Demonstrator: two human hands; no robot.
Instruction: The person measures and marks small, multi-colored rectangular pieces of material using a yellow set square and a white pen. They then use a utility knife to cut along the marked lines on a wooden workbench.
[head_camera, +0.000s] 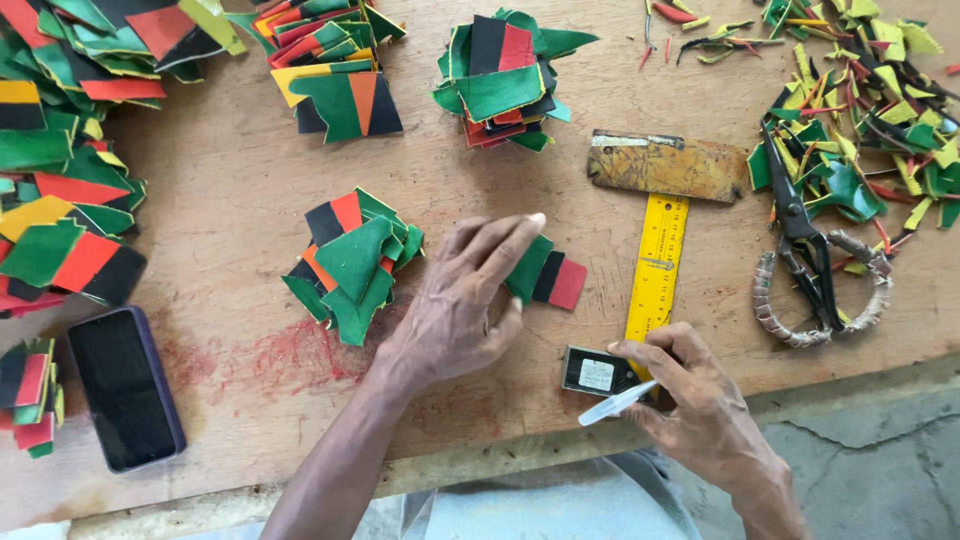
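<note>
Our left hand (460, 300) lay flat and open, its fingers spread and pressing down on one striped piece (548, 276) of green, black and red material, which rested on the wooden table (230, 210) just beside the yellow ruler (655, 268). Our right hand (690, 395) was closed around a pale slim tool (618, 402), perhaps a pen or a small blade; we could not tell which. Its fingers also touched a small black box (595, 372) that lay at the lower end of the ruler. The ruler was part of a square with a rusty metal head (668, 165) at its upper end. To the left of our left hand sat a loose pile of similar striped pieces (352, 262), and further up the table there were two more piles (335, 70) and (505, 75). At the far left a large heap of the same pieces (65, 150) covered the table edge, with a dark phone (125, 385) lying below it. On the right, black scissors with wrapped handles (815, 275) rested next to a heap of thin offcuts (870, 110) in yellow, green and red. We judged that much of the work was already done, because so many trimmed pieces and so many scraps were there. The single piece under our left hand seemed to be the one in work, and we could not tell how many pieces were still untreated.
</note>
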